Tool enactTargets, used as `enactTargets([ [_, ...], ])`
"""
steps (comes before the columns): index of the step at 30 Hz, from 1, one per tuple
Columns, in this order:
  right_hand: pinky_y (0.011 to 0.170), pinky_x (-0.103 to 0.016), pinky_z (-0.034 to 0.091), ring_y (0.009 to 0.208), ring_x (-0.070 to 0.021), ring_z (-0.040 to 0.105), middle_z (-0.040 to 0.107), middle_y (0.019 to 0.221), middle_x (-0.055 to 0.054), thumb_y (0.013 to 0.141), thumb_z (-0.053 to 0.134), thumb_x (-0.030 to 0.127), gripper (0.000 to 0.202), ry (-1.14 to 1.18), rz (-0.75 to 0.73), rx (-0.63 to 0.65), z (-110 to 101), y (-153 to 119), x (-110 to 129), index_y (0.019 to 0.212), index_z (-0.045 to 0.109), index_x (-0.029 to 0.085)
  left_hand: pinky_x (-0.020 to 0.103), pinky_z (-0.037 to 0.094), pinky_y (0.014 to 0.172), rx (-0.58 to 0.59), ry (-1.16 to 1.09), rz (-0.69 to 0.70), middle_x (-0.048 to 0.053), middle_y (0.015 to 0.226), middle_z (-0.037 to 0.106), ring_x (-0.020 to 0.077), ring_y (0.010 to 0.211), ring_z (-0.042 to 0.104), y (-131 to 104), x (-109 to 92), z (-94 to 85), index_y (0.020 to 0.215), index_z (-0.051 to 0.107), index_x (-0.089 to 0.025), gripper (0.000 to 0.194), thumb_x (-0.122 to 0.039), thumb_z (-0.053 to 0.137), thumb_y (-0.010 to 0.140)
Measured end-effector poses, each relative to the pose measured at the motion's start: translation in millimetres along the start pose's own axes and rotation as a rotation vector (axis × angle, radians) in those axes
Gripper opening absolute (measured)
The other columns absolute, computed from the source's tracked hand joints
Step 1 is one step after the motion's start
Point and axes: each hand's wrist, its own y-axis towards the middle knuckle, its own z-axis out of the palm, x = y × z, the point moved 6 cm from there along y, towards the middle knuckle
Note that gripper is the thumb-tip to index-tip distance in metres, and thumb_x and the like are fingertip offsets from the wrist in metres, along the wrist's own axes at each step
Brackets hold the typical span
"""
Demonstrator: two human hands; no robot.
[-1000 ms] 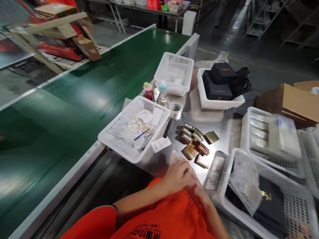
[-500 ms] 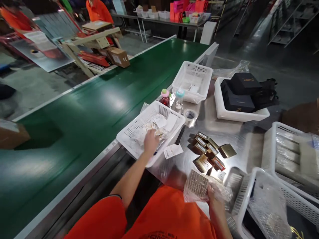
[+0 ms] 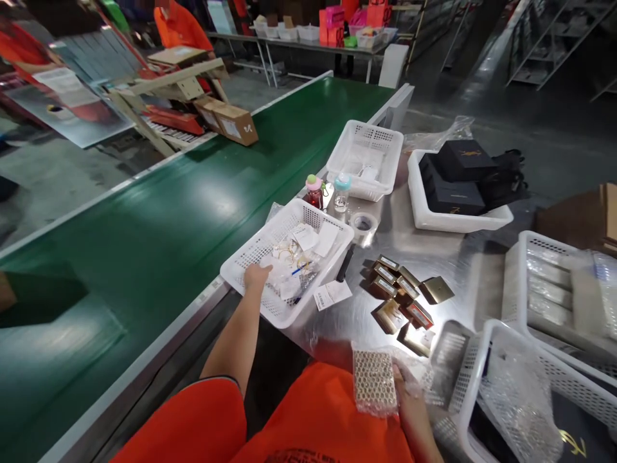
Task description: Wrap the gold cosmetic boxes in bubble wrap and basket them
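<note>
A white perforated basket (image 3: 234,256) stands beside the conveyor, with clear plastic bags, white slips (image 3: 305,236) and a blue pen-like stick (image 3: 299,269) inside. My left hand (image 3: 256,278) reaches over its near left side, fingers curled beside the plastic; what they hold, if anything, is hidden. Low in front of my body, my right hand (image 3: 406,390) is closed on a bubble-wrapped box (image 3: 375,381) that shows gold through the wrap. Several small gold boxes (image 3: 389,315) lie on the metal table just beyond it.
A green conveyor belt (image 3: 193,199) runs along the left, carrying cardboard boxes (image 3: 236,123). Around the metal table are a tape roll (image 3: 363,223), two bottles (image 3: 342,193), a printed slip (image 3: 332,294), a tray (image 3: 456,222) of black boxes, and more baskets (image 3: 486,341). Co-workers (image 3: 183,29) stand beyond the belt.
My left hand has drawn back from the basket's middle to its left side, uncovering the blue stick. The bubble-wrapped box has turned more upright in my right hand. Boxes on the belt have shifted.
</note>
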Motion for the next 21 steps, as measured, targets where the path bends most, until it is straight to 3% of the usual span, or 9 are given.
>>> enactTargets([
  [5, 0.074, -0.043, 0.059, 0.083, -0.0353, 0.072, 0.075, 0.080, -0.012, 0.058, 0.068, 0.069, 0.050, 0.128, 0.145, 0.053, 2.7, -1.9, -28.9, 0.080, 0.075, 0.024, 0.036, 0.048, 0.079, -0.077, 0.044, 0.130, 0.014, 0.098, 0.069, 0.0314, 0.101, 0.065, -30.2, -10.5, -13.2, 0.099, 0.065, -0.007, 0.024, -0.029, 0.064, 0.087],
  [8, 0.070, -0.041, 0.059, 0.086, -0.0357, 0.072, 0.076, 0.084, -0.012, 0.055, 0.071, 0.071, 0.057, 0.205, 0.258, 0.035, 0.7, -0.4, -43.7, 0.087, 0.075, 0.024, 0.037, 0.047, 0.077, -0.252, 0.082, 0.176, 0.013, 0.092, 0.068, 0.0316, 0.095, 0.065, -54.9, -25.4, -50.3, 0.110, 0.060, -0.011, 0.033, -0.037, 0.044, 0.098],
  [10, 0.077, -0.043, 0.059, 0.094, -0.0374, 0.072, 0.077, 0.091, -0.013, 0.050, 0.072, 0.074, 0.063, 0.189, 0.290, 0.022, -0.3, 0.2, -46.1, 0.087, 0.075, 0.023, 0.037, 0.047, 0.076, -0.411, 0.099, 0.197, 0.013, 0.091, 0.068, 0.0309, 0.090, 0.065, -73.4, -37.2, -80.9, 0.117, 0.055, -0.012, 0.040, -0.043, 0.035, 0.101],
  [12, 0.089, -0.048, 0.056, 0.103, -0.0398, 0.069, 0.076, 0.096, -0.016, 0.052, 0.069, 0.078, 0.066, 0.108, 0.270, -0.035, -3.2, 0.0, -43.1, 0.084, 0.074, 0.020, 0.040, 0.047, 0.084, -0.462, 0.120, 0.293, 0.018, 0.108, 0.065, 0.0325, 0.102, 0.063, -89.3, -53.3, -96.0, 0.126, 0.049, -0.009, 0.041, -0.036, 0.029, 0.102],
  [13, 0.095, -0.050, 0.053, 0.107, -0.0409, 0.067, 0.076, 0.097, -0.018, 0.054, 0.067, 0.079, 0.065, 0.057, 0.267, -0.051, -3.8, -1.0, -41.7, 0.082, 0.074, 0.020, 0.040, 0.046, 0.088, -0.419, 0.135, 0.376, 0.020, 0.116, 0.062, 0.0323, 0.108, 0.061, -95.3, -62.9, -93.2, 0.130, 0.046, -0.008, 0.038, -0.027, 0.029, 0.102],
  [15, 0.100, -0.051, 0.049, 0.111, -0.0412, 0.066, 0.076, 0.095, -0.019, 0.059, 0.065, 0.079, 0.064, 0.007, 0.285, -0.028, -2.6, -4.2, -40.8, 0.079, 0.075, 0.019, 0.037, 0.045, 0.091, -0.211, 0.183, 0.524, 0.020, 0.118, 0.063, 0.0293, 0.110, 0.061, -103.9, -78.1, -66.4, 0.128, 0.048, -0.006, 0.036, -0.010, 0.036, 0.094],
  [17, 0.100, -0.047, 0.049, 0.109, -0.0386, 0.067, 0.076, 0.092, -0.017, 0.057, 0.070, 0.076, 0.062, 0.049, 0.348, 0.093, 1.2, -8.5, -44.0, 0.080, 0.075, 0.018, 0.030, 0.048, 0.079, -0.021, 0.214, 0.559, 0.013, 0.098, 0.069, 0.0232, 0.089, 0.067, -109.3, -82.0, -28.4, 0.112, 0.059, -0.008, 0.031, -0.005, 0.054, 0.082],
  [19, 0.098, -0.044, 0.051, 0.103, -0.0354, 0.069, 0.077, 0.092, -0.013, 0.051, 0.078, 0.068, 0.060, 0.136, 0.376, 0.218, 0.5, -12.0, -46.5, 0.083, 0.076, 0.018, 0.028, 0.048, 0.073, 0.079, 0.232, 0.558, 0.011, 0.092, 0.071, 0.0215, 0.082, 0.068, -113.6, -79.4, 5.0, 0.100, 0.064, -0.010, 0.026, -0.002, 0.058, 0.076],
  [21, 0.096, -0.044, 0.052, 0.099, -0.0344, 0.070, 0.077, 0.093, -0.012, 0.046, 0.085, 0.059, 0.057, 0.210, 0.348, 0.258, -8.7, -12.6, -47.2, 0.084, 0.076, 0.018, 0.028, 0.048, 0.075, 0.108, 0.233, 0.551, 0.012, 0.097, 0.072, 0.0217, 0.087, 0.068, -118.5, -74.9, 25.2, 0.104, 0.065, -0.012, 0.027, -0.003, 0.054, 0.081],
])
